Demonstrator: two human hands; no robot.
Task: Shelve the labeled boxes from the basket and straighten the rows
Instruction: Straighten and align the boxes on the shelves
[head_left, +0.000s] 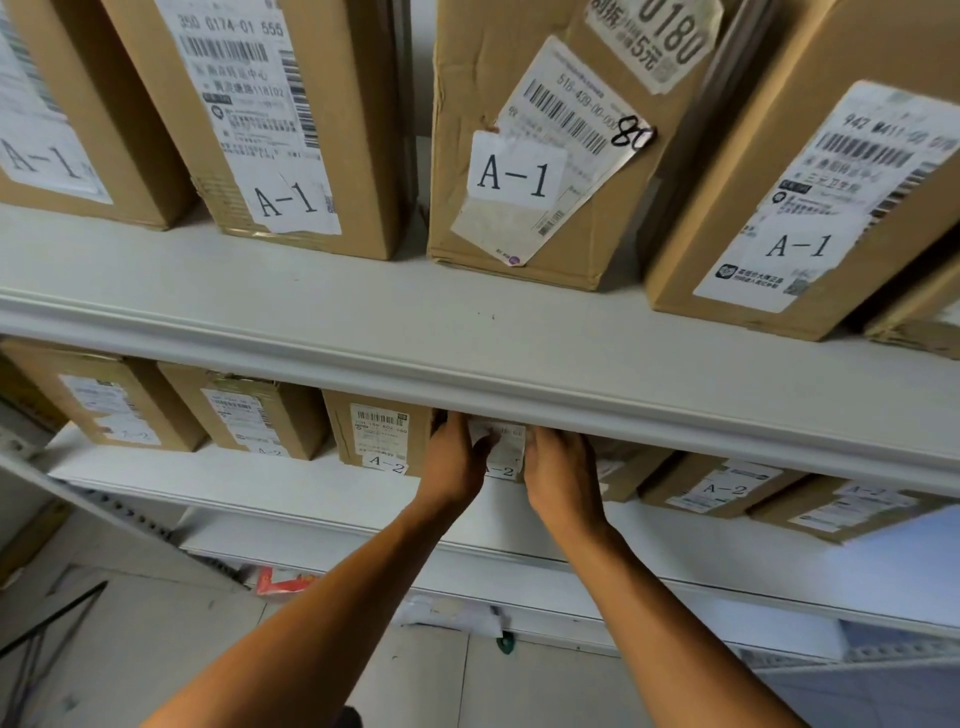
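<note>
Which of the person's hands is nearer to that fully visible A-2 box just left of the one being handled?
Left. The left hand is right beside the A-2 box, at its right edge; the right hand is farther right, across the handled box.

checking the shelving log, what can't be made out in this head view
- Box between the hands: its sides are covered by the left hand and right hand, its top by the upper shelf lip.
- Basket: out of frame.
- Far-left lower box label: blurred, code unreadable.
- Finger positions: hidden behind the box.
</note>
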